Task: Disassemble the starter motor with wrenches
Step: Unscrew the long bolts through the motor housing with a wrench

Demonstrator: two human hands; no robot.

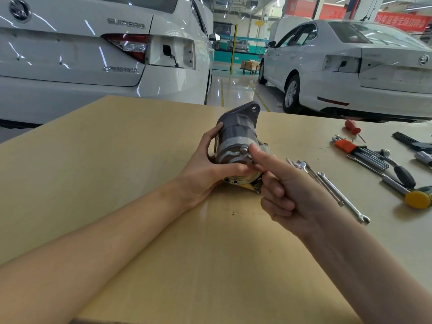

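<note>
Workshop floor, glossy; two white cars (93, 54) parked behind a tan table (117, 160). Motor (236, 141) lies on its side mid-table, mounting flange pointing away toward the cars, end cap toward the person. Left hand (205, 167) wraps the motor's near end, fingers curled over the far side, thumb laid across the cap. Right hand (287, 195) sits just beside the motor: lower fingers folded into the palm, thumb tip against a bolt (244, 150) on the cap rim (forefinger hidden behind the thumb, so whether it pinches the bolt I cannot tell). Two wrenches (336, 190) lie flat to the right, untouched. Further right: hex keys (357, 150) in an orange holder, a red-handled screwdriver (353, 129), a hammer (411, 192).
</note>
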